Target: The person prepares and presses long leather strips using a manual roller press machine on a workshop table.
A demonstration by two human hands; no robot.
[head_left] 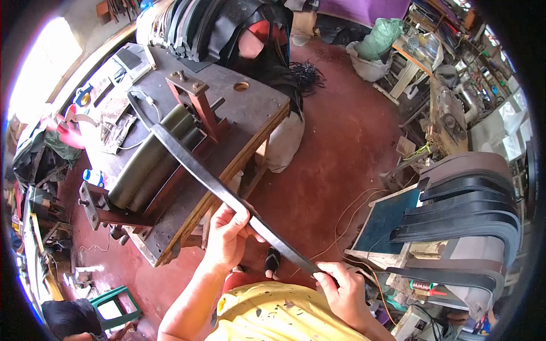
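Note:
A long black leather strap (196, 166) runs from the rollers of a press (153, 159) on the wooden bench down toward me. My left hand (227, 236) grips the strap near its middle, just off the bench edge. My right hand (341, 290) pinches the strap's near end above my lap. The strap is stretched straight between the rollers and both hands. The roller press has two dark cylinders in a reddish metal frame.
The wooden workbench (250, 122) holds the press, cables and a bottle (94, 177). A stack of black straps (466, 210) hangs over a stand at right. A red floor (335, 153), a green stool (116, 304) and cluttered benches surround me.

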